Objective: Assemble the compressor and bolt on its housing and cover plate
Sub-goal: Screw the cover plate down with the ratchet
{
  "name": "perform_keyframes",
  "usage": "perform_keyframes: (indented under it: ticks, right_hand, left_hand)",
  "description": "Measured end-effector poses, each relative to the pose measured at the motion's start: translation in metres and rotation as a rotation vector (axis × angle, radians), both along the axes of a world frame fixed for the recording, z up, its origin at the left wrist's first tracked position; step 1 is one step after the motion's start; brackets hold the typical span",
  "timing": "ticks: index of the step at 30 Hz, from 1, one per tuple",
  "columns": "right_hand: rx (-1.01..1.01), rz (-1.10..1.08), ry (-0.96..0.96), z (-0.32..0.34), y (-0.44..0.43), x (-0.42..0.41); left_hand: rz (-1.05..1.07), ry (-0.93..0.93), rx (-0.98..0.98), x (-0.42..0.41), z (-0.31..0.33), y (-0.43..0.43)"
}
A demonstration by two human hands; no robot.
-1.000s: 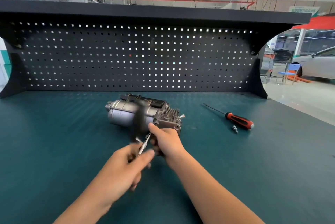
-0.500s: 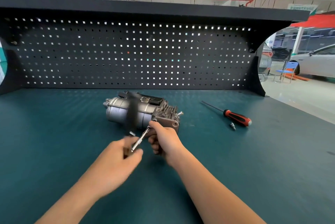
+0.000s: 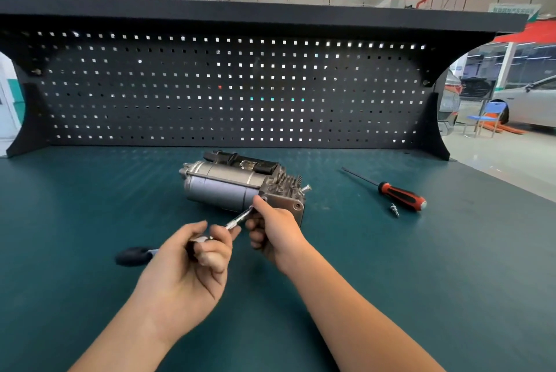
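Compressor (image 3: 222, 188) one, ratchet (image 3: 237, 221) one, screwdriver (image 3: 401, 195) one, loose bolt (image 3: 394, 209) one

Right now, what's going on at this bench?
A person is bolting up a compressor that lies on the green bench. The left hand grips a ratchet, with its black handle pointing left and its shaft reaching a corner of the compressor's end plate. The right hand appears to pinch the shaft's tip there, guiding it. A red-handled screwdriver and a small loose bolt lie untouched to the right.
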State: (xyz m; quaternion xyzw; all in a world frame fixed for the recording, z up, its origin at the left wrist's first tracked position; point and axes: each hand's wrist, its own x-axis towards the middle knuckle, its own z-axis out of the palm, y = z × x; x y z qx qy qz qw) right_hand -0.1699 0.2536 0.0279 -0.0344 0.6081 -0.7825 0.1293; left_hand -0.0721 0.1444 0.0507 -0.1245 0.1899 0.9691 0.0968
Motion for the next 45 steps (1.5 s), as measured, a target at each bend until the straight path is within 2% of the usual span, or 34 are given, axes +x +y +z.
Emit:
perform_keyframes:
  ticks: [1, 3, 5, 9, 10, 12, 13, 14, 15, 17, 20, 21, 22, 23, 25, 29, 33, 45]
  right_hand:
    - [-0.001, 0.019, -0.01, 0.0, 0.001, 0.0]
    - [0.016, 0.045, -0.017, -0.001, 0.004, -0.001]
    - [0.033, 0.032, -0.019, -0.002, 0.005, -0.001]
    - [0.055, -0.082, -0.019, -0.003, 0.003, 0.0]
    - [0.069, -0.098, -0.012, -0.003, 0.004, -0.001]
    - [0.127, -0.114, 0.01, -0.005, 0.005, -0.001]
    - [0.148, -0.121, 0.025, -0.006, 0.005, -0.001]
    - [0.153, -0.126, 0.036, -0.007, 0.005, -0.001]
    - [0.144, -0.126, 0.046, -0.008, 0.005, -0.001]
    - [0.13, -0.114, 0.068, -0.008, 0.005, -0.001]
    - [0.072, -0.121, 0.059, -0.006, 0.002, 0.0]
    - [0.041, -0.119, 0.041, -0.005, 0.0, 0.001]
    - [0.017, -0.109, 0.019, -0.004, 0.0, 0.002]
    - [0.002, -0.093, -0.002, -0.004, -0.001, 0.003]
    - [-0.003, -0.054, -0.027, -0.002, 0.001, 0.005]
    - [0.036, 0.016, 0.012, -0.003, 0.002, 0.008]
    - [-0.008, 0.045, 0.0, -0.002, 0.004, 0.01]
    - [-0.044, 0.111, -0.017, -0.005, 0.004, 0.007]
  left_hand:
    - [-0.003, 0.006, -0.058, 0.001, 0.0, 0.002]
    - [-0.003, 0.033, -0.387, 0.001, -0.002, 0.007]
    - [0.04, 0.125, -0.926, 0.001, -0.005, 0.008]
    - [0.149, 0.447, -2.168, 0.005, -0.013, 0.011]
    - [0.164, 0.451, -2.367, 0.006, -0.015, 0.014]
    - [0.183, 0.41, -2.518, 0.004, -0.021, 0.018]
    - [0.172, 0.385, -2.505, 0.002, -0.021, 0.018]
    - [0.164, 0.388, -2.404, 0.001, -0.021, 0.018]
    - [0.183, 0.415, -2.189, 0.0, -0.022, 0.017]
    - [0.093, 0.34, -1.561, -0.001, -0.021, 0.017]
    - [-0.061, 0.064, -0.521, -0.003, -0.01, 0.009]
    - [-0.067, 0.023, -0.262, -0.004, -0.005, 0.005]
    - [-0.036, 0.01, -0.095, -0.005, -0.001, 0.001]
    - [0.009, 0.011, -0.023, -0.007, 0.001, -0.002]
    - [0.066, 0.035, -0.073, -0.007, 0.001, -0.001]
    - [0.041, 0.111, -0.469, -0.009, -0.005, 0.007]
    - [0.054, 0.139, -0.678, -0.009, -0.006, 0.01]
    - [0.054, 0.225, -0.928, -0.01, -0.01, 0.013]
